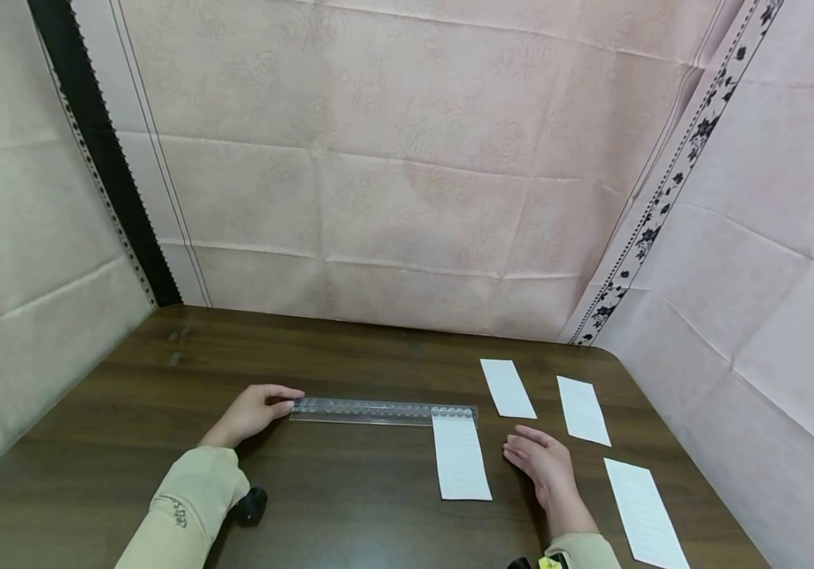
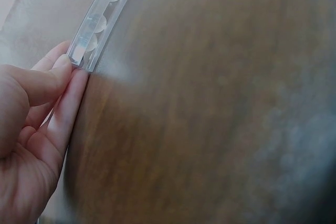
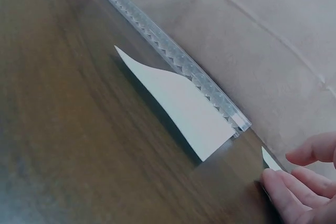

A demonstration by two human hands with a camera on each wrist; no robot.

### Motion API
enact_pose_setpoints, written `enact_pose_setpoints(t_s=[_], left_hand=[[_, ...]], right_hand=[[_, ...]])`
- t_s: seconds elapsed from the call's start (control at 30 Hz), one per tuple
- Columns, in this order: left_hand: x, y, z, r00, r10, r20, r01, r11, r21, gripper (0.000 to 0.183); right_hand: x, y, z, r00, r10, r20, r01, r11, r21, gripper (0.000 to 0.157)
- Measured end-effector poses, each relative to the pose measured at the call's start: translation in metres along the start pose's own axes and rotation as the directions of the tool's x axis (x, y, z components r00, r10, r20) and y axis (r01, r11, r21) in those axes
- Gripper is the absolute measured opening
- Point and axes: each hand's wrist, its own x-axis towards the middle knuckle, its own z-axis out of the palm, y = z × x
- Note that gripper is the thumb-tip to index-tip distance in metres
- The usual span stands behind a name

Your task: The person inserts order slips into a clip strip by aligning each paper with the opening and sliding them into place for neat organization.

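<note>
A long clear plastic strip [image 1: 371, 410] with a row of round discs lies across the table. My left hand [image 1: 252, 411] pinches its left end between thumb and fingers; the left wrist view shows the thumb on top of the strip's end [image 2: 80, 51]. At the strip's right end, a narrow faintly lined paper sheet [image 1: 461, 462] meets the discs along its top edge. In the right wrist view this sheet [image 3: 178, 103] bends up off the table. My right hand [image 1: 542, 466] is just right of the sheet, apart from it, with loosely bent fingers and nothing held.
Three more white paper sheets lie on the right: one at the back [image 1: 509, 388], one beside it [image 1: 584, 411], and a lined one [image 1: 645, 510] near the front. Patterned cloth [image 1: 407, 197] hangs behind the brown table [image 1: 350, 490] and along both sides.
</note>
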Motion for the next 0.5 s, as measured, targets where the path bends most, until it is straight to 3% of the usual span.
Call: enact_pose_setpoints(t_s=[0.27,0.5], left_hand=[[0.001,-0.001,0.0,1.0,-0.002,-0.005,0.002,1.0,-0.007,0.023],[-0.001,0.003,0.0,1.0,-0.005,-0.009,0.005,1.0,-0.018,0.023]], right_hand=[[0.007,-0.001,-0.001,0.997,0.001,-0.073,-0.004,0.999,-0.043,0.047],[0.012,-0.001,0.002,0.986,-0.062,-0.153,0.054,0.997,-0.053,0.055]])
